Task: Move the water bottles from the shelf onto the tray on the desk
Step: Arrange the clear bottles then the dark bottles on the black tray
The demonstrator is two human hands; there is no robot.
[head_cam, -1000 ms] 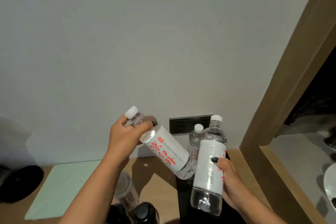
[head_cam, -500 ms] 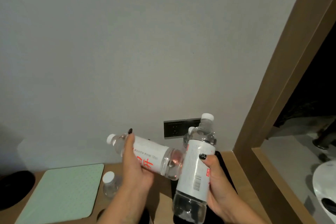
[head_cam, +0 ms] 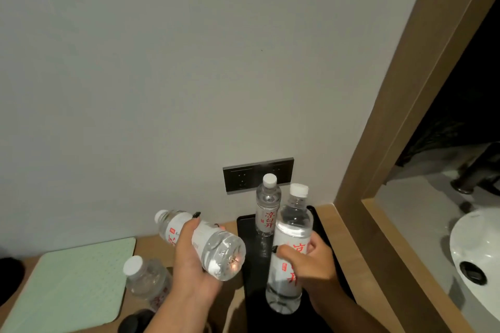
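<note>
My left hand [head_cam: 193, 257] grips a clear water bottle [head_cam: 213, 247] with a white label, held on its side, cap to the left and base toward me. In my right hand [head_cam: 311, 262] is a second bottle [head_cam: 290, 232], upright, its base low over the black tray [head_cam: 249, 265]. A third bottle [head_cam: 267, 205] stands upright at the tray's far end, near the wall. Left of my left arm, a fourth bottle [head_cam: 147, 282] stands on the wooden desk [head_cam: 155, 244].
A pale green mat [head_cam: 75, 281] lies on the desk's left part. A dark wall socket panel [head_cam: 240, 178] sits behind the tray. A wooden frame [head_cam: 392, 127] rises at right, with a white basin [head_cam: 476, 254] beyond it. Dark round objects [head_cam: 135, 323] sit at the near edge.
The left hand's bottle tipped from slanted to lying flat and dropped lower. The right hand's bottle came down toward the tray. The view shifted, showing more of the desk.
</note>
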